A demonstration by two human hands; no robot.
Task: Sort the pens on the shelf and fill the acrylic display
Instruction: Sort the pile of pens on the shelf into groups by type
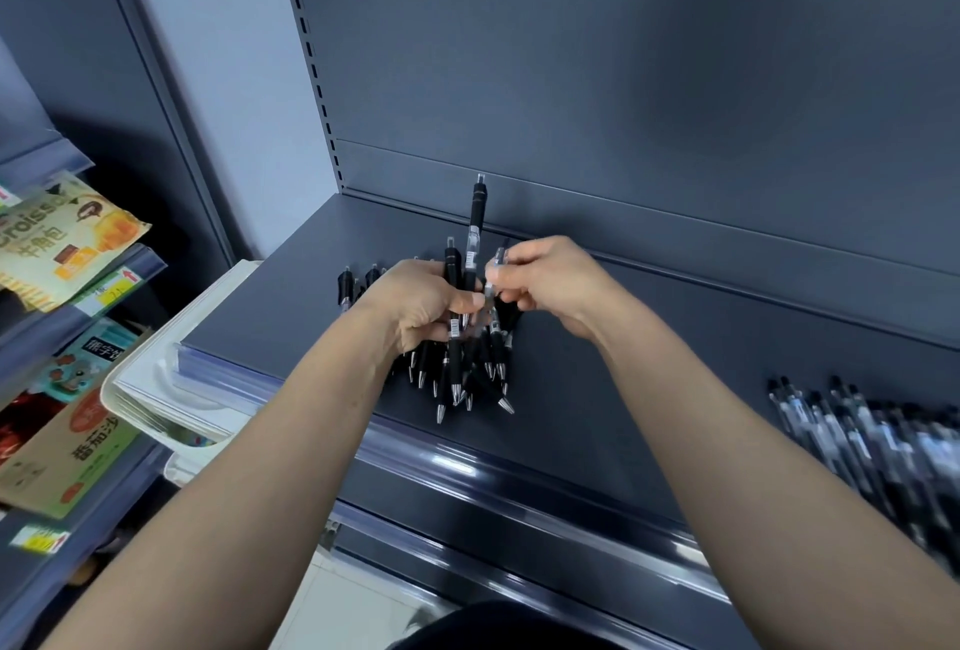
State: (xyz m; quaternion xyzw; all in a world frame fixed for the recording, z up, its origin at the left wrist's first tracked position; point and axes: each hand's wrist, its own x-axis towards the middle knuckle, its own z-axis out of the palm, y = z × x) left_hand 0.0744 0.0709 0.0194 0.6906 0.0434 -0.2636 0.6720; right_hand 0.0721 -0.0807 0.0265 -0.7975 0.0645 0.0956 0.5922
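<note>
Black pens [462,369] in one bunch, tips pointing down toward the front of the shelf [623,379]; contact with shelf not clear.
Grip: left hand [421,306] curled round the bunch at mid-barrel. Opposite, right hand [545,286] pinching a single pen [496,270] at the bunch's right side, between thumb and fingertips.

Risks (judged):
- Uneven bunch, with a tall pen [478,213] standing well proud of the rest. On any slackening of the left grip while working the single pen: fan-out and spill, possibly over the shelf's front edge.
- Exposed tips: bent points or ink marks after a hard drop.
- Sorting slip: a wrong sort left unnoticed inside the fist.

Counts:
- Hands: 2.
- Bunch: about ten tips visible; no exact count, barrels overlapping.
- Loose pens [345,288] on shelf behind left hand: at least 2.
- Second heap [878,436], far right on shelf: blurred, a dozen or more.
- Clear plastic tray [156,389] at shelf's left end: 1; possibly the display, not certain.
</note>
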